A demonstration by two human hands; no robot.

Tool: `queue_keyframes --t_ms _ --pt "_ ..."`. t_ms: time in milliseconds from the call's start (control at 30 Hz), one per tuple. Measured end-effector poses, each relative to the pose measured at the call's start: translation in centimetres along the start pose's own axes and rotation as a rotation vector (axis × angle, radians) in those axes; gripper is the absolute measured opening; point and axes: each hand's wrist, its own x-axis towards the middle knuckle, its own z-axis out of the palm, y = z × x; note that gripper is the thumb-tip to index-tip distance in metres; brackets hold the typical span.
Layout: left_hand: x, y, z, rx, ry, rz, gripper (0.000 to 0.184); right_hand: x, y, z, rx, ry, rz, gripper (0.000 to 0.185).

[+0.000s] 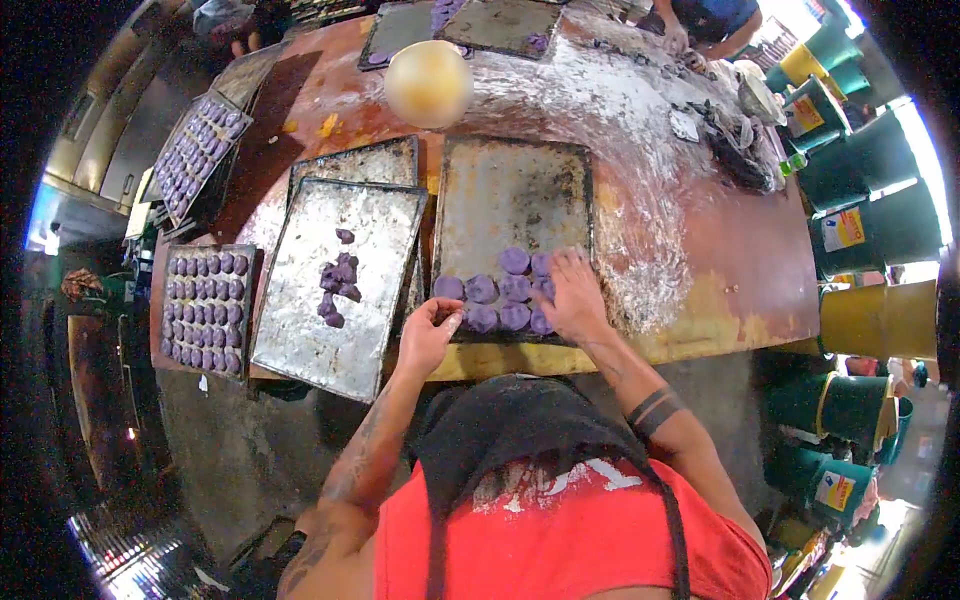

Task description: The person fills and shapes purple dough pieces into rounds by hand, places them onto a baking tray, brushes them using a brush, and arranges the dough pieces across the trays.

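Dough looked soft, best cupped by its sides. Right hand lay spread over it; closure of left hand was unclear

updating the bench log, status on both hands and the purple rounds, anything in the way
Right hand open over purple rounds. Left hand curled at their tray, near-left corner. Rounds grouped at near end. Nothing seen blocking.

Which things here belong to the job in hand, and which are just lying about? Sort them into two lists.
Likely in the job:
purple discs
dark tray beneath them
silver tray
purple lumps on it

Seemingly just standing or lying about:
crumpled black plastic
green buckets
yellow bucket
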Motion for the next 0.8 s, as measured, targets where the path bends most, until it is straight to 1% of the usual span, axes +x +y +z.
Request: queue_keyframes --t_ms 67,100,200,233,333,433,567,667,700,800 --pt "-0.7 0.4 0.0 0.006 -0.003 0.013 0.017 -0.2 0.7 2.8 0.041 0.09 -0.081 0.066" --pt "-1.0 0.4 -0.1 0.008 -0.003 0.018 0.017 -0.3 0.2 2.5 0.062 0.134 -0.123 0.064" --pt "-1.2 -0.8 -0.5 0.015 0.035 0.027 0.018 -0.5 0.3 -0.8 0.233 -0.087 -0.004 0.061" --pt "-1.4 -1.1 -0.7 0.006 0.05 0.018 0.018 -1.1 0.3 -1.5 0.211 -0.077 -0.033 0.06" --pt "-1.3 -2.2 -1.0 -0.015 0.084 0.006 0.018 -4.5 2.4 2.0 0.067 -0.002 -0.308 0.06" --pt "-1.4 -2.9 -1.0 -0.014 0.094 0.004 0.018 -8.1 1.4 3.3 0.01 -0.062 -0.385 0.059" --pt "-1.4 -1.8 -0.8 0.023 0.074 -0.018 0.017 -7.3 0.7 1.9 -0.011 -0.144 -0.311 0.056" --pt "-0.9 -1.4 -0.8 0.033 0.049 -0.038 0.017 -8.2 1.1 0.5 0.068 -0.038 -0.208 0.055" --pt "-0.8 -1.4 -0.8 0.028 0.045 -0.047 0.017 -9.1 1.8 1.0 0.115 -0.014 -0.167 0.065" --pt "-0.4 -1.3 -0.6 -0.003 0.051 -0.014 0.017 -11.0 2.8 2.8 0.021 -0.038 -0.104 0.059"
